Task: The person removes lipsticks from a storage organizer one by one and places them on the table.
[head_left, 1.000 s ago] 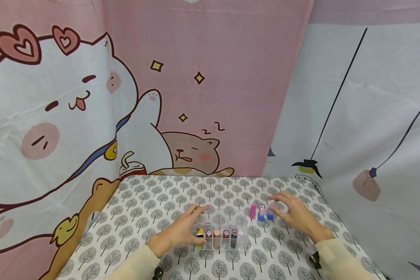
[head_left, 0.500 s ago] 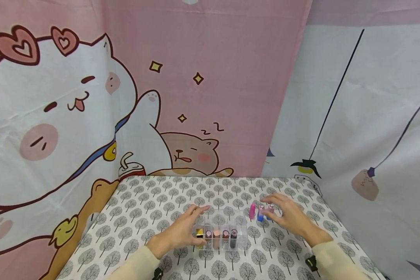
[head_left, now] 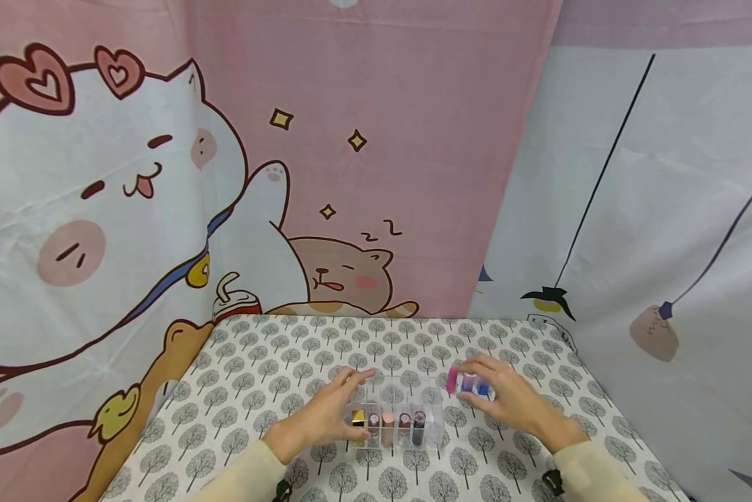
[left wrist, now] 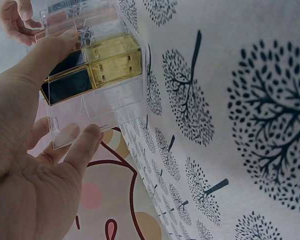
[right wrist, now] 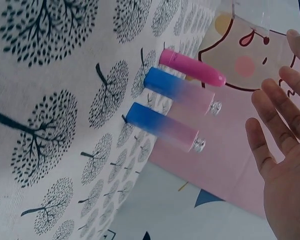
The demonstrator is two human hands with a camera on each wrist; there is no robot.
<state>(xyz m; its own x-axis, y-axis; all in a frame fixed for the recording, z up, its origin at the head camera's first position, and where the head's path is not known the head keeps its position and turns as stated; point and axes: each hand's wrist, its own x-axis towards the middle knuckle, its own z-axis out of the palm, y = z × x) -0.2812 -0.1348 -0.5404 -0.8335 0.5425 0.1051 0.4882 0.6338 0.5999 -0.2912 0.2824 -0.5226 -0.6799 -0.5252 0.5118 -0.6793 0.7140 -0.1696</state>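
Note:
A clear plastic lipstick organizer (head_left: pixel 435 431) stands on the table, with several lipsticks in its compartments; a black-and-gold lipstick (left wrist: pixel 112 62) fills one near its left end. My left hand (head_left: pixel 322 413) holds the organizer at that end, thumb on the near wall and fingers at the far one. To the right, a bright pink lipstick (right wrist: pixel 192 67) and two blue-to-pink lipstick tubes (right wrist: pixel 180 90) with clear knobs stand upright in a row. My right hand (head_left: pixel 513 396) hovers at these, thumb and fingers spread, partly covering the two tubes in the head view; nothing is in its grasp.
White cloth with grey trees covers the table (head_left: pixel 275 446). A pink cartoon curtain (head_left: pixel 413 174) hangs behind the back edge, and a white curtain (head_left: pixel 683 209) hangs along the right side.
My right hand has moved left over the two blue-to-pink tubes toward the bright pink lipstick. The left hand and the organizer have stayed in place.

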